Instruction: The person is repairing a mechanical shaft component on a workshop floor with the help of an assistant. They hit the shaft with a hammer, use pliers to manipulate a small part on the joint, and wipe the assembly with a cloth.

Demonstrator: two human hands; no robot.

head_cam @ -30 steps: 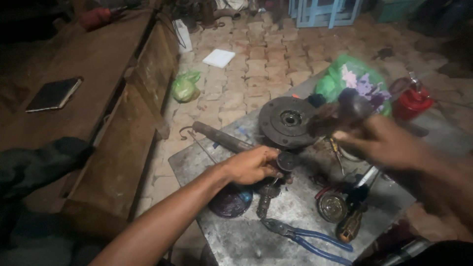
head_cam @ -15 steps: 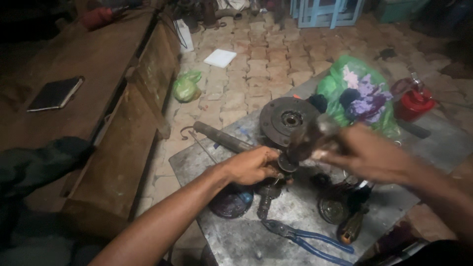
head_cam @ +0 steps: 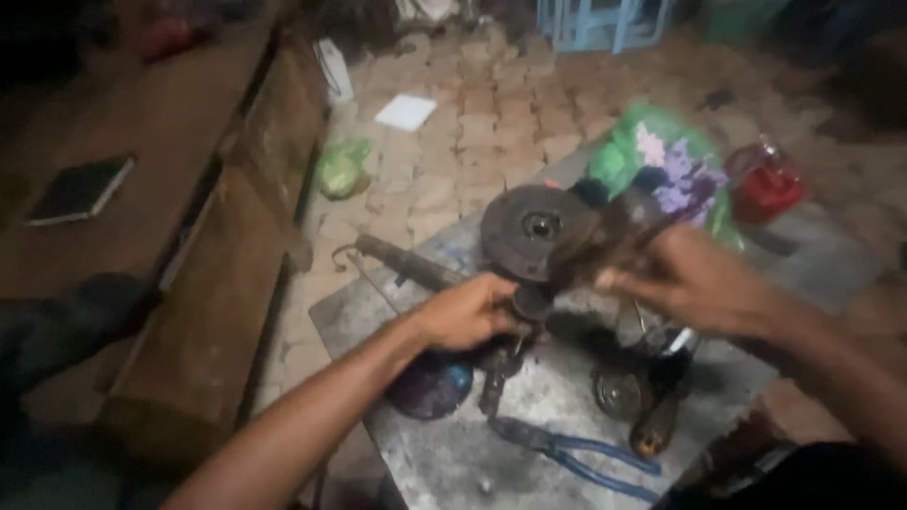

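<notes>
My left hand (head_cam: 463, 312) is closed on a small dark round part (head_cam: 532, 302) and holds it down on the grey metal table (head_cam: 453, 463). My right hand (head_cam: 685, 279) grips a hammer (head_cam: 605, 244), blurred by motion, just above and to the right of that part. Behind both lies a large dark metal disc (head_cam: 529, 225) with a hole in its centre. A rusty metal shaft (head_cam: 406, 263) lies to the left of my left hand.
Blue-handled pliers (head_cam: 576, 453), a screwdriver (head_cam: 657, 430), a small round bearing (head_cam: 619, 392) and a dark bluish round piece (head_cam: 430, 382) lie on the table's near side. A green plastic bag (head_cam: 661, 156) and red container (head_cam: 761, 179) sit behind. A wooden bench (head_cam: 217, 255) stands at left.
My right hand swung the hammer down from a raised position onto the part, and it now sits slightly higher and blurred. My left hand stayed on the part.
</notes>
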